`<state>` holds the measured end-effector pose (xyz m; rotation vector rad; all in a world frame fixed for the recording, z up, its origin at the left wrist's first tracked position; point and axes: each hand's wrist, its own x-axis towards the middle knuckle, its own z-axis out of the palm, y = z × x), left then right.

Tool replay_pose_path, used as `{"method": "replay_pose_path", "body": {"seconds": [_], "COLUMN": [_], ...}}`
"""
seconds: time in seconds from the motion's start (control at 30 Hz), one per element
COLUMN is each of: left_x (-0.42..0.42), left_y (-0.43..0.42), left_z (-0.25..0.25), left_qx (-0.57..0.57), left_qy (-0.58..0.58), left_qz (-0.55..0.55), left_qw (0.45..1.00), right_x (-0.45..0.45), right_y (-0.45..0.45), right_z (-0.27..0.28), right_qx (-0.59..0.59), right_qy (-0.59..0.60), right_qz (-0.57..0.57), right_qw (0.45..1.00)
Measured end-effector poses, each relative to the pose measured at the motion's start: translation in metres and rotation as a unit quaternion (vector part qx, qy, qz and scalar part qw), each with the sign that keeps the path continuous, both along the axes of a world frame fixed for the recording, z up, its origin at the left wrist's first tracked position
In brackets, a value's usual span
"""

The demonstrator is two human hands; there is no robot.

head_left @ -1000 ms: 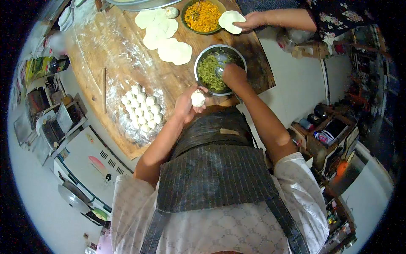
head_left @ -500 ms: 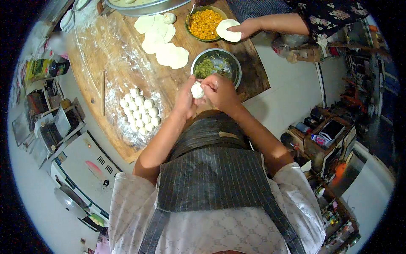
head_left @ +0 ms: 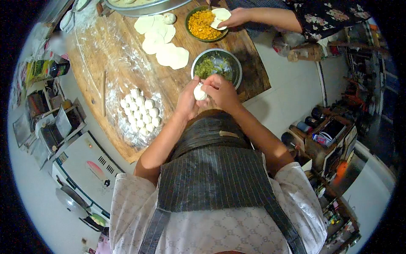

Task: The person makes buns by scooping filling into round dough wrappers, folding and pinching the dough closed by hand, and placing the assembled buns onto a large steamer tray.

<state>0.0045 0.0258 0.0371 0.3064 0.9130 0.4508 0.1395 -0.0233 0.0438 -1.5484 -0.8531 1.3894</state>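
A white filled bun (head_left: 200, 92) of dough sits between my two hands at the table's near edge. My left hand (head_left: 188, 98) cups it from the left and below. The fingers of my right hand (head_left: 219, 89) pinch its upper right side. Just beyond them stands a metal bowl (head_left: 239, 70) with green filling (head_left: 206, 67) in it. Flat round dough wrappers (head_left: 172, 56) lie overlapping past my left hand. To the left, several small dough pieces (head_left: 141, 111) are grouped on floured wood.
Across the table, a co-worker's hand (head_left: 240, 17) holds a wrapper (head_left: 220, 16) over a bowl of orange-yellow filling (head_left: 201, 26). A thin rolling pin (head_left: 104, 94) lies at left on the wooden table (head_left: 91, 55). A large metal tray (head_left: 148, 9) stands at the far edge.
The co-worker's hand has moved left with the wrapper, which is now over the orange-yellow filling and looks folded or tilted. My hands stay at the bun, with only slight finger movement.
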Motion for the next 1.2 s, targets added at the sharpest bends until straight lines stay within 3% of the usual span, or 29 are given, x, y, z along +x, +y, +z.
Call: {"method": "replay_pose_path", "body": {"seconds": [0.13,0.2,0.23,0.3,0.33,0.43,0.57,0.67,0.73,0.8,0.87,0.9,0.93,0.97,1.0,1.03,1.2], "left_x": [-0.007,-0.010,-0.011,-0.010,-0.010,-0.016,-0.025,-0.040,-0.054,-0.061,-0.074,-0.079,-0.084,-0.092,-0.097,-0.102,-0.118], "left_y": [0.015,0.023,0.027,0.033,0.036,0.046,0.059,0.074,0.079,0.091,0.096,0.097,0.098,0.099,0.100,0.099,0.097], "left_z": [0.004,0.006,0.007,0.011,0.013,0.008,0.006,0.000,-0.023,-0.017,-0.034,-0.037,-0.043,-0.050,-0.057,-0.064,-0.090], "left_qx": [-0.014,0.000,0.011,0.009,0.005,0.024,-0.001,-0.015,-0.009,0.006,0.004,-0.009,-0.006,-0.005,-0.005,-0.005,0.018], "left_qy": [-0.074,-0.081,-0.089,-0.069,-0.048,-0.052,-0.022,-0.054,-0.162,-0.067,-0.074,-0.059,-0.063,-0.058,-0.053,-0.055,0.004], "left_qz": [-0.015,-0.003,0.006,0.035,0.060,0.085,0.135,0.127,0.103,0.109,0.136,0.160,0.160,0.170,0.182,0.184,0.231], "left_qw": [0.997,0.997,0.996,0.997,0.997,0.995,0.991,0.990,0.981,0.992,0.988,0.985,0.985,0.984,0.982,0.981,0.973], "right_x": [0.014,0.016,0.014,0.009,0.006,0.002,-0.010,-0.007,0.001,0.008,0.024,0.035,0.046,0.052,0.069,0.074,0.112], "right_y": [0.012,0.021,0.026,0.038,0.046,0.070,0.095,0.128,0.166,0.209,0.263,0.293,0.324,0.351,0.385,0.418,0.552], "right_z": [0.028,0.033,0.037,0.046,0.044,0.046,0.031,0.023,0.029,0.035,0.041,0.039,0.040,0.042,0.028,0.029,0.013], "right_qx": [-0.005,0.120,0.122,0.234,0.237,0.173,0.163,0.214,0.210,0.200,0.174,0.246,0.234,0.260,0.322,0.253,0.288], "right_qy": [-0.072,-0.170,-0.171,-0.362,-0.364,-0.267,-0.279,-0.210,-0.255,-0.289,-0.217,-0.268,-0.336,-0.278,-0.302,-0.374,-0.464], "right_qz": [0.035,0.074,0.077,0.149,0.152,0.308,0.358,0.347,0.344,0.333,0.277,0.258,0.251,0.215,0.204,0.187,0.059], "right_qw": [0.997,0.975,0.975,0.890,0.888,0.897,0.876,0.889,0.879,0.875,0.920,0.895,0.877,0.899,0.874,0.873,0.836]}}
